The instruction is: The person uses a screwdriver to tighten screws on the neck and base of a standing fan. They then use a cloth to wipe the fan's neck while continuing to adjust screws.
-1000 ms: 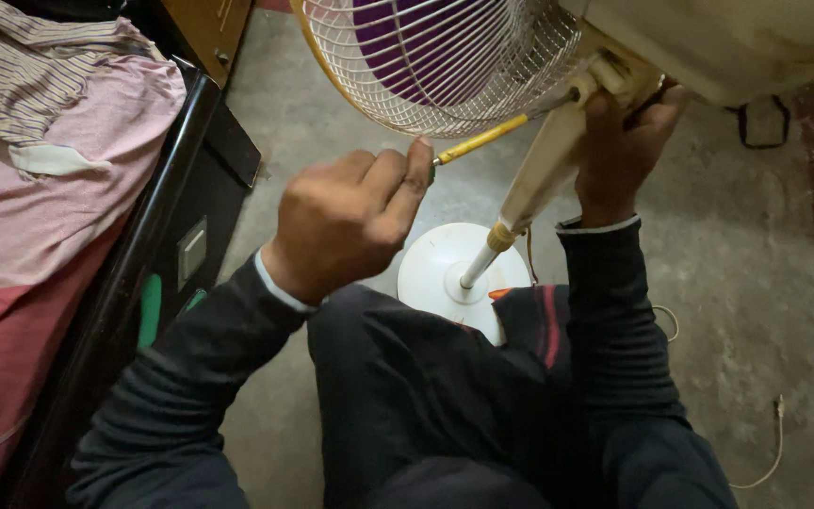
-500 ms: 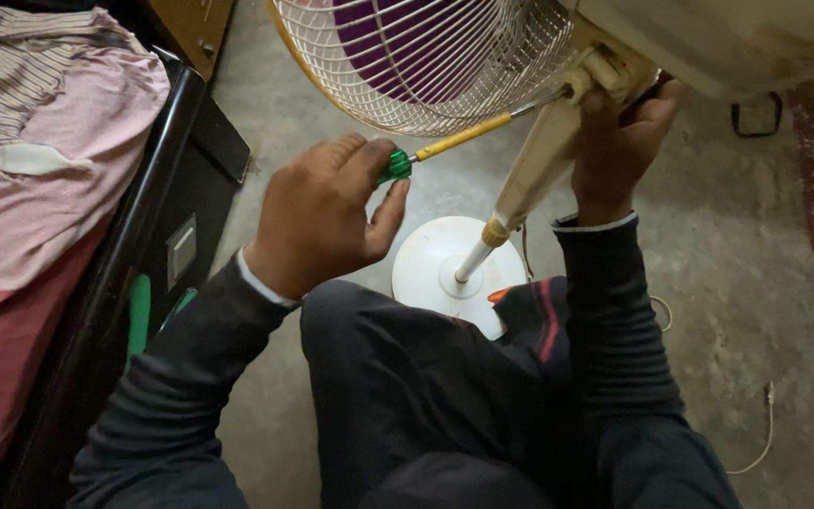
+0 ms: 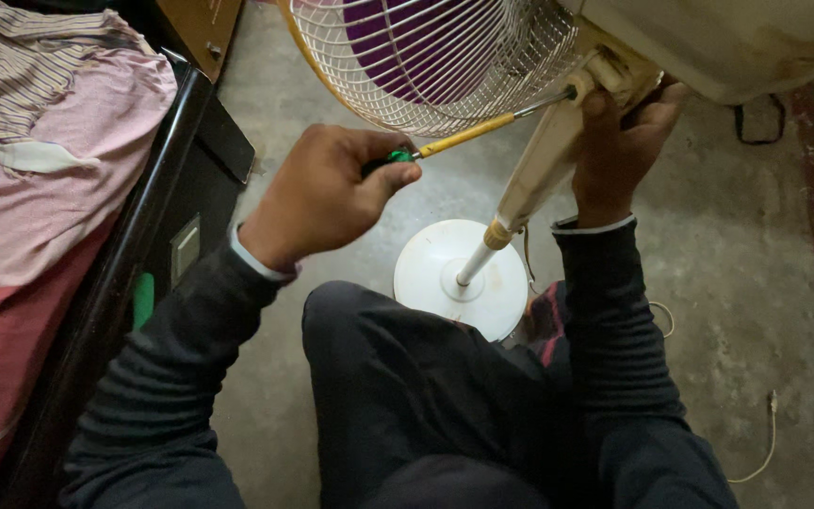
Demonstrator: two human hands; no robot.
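My left hand, clamped on the screwdriver, has rolled since a second ago, turning it; my right hand still grips the fan.

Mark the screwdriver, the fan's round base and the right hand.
screwdriver (image 3: 468, 135): head view, yellow shaft.
round base (image 3: 426, 273): head view, bare white top, left part.
right hand (image 3: 614, 151): head view, back of hand at the fan neck.

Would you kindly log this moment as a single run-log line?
left hand: grips screwdriver | tip: at fan neck | right hand: holds fan neck | fan base: on floor
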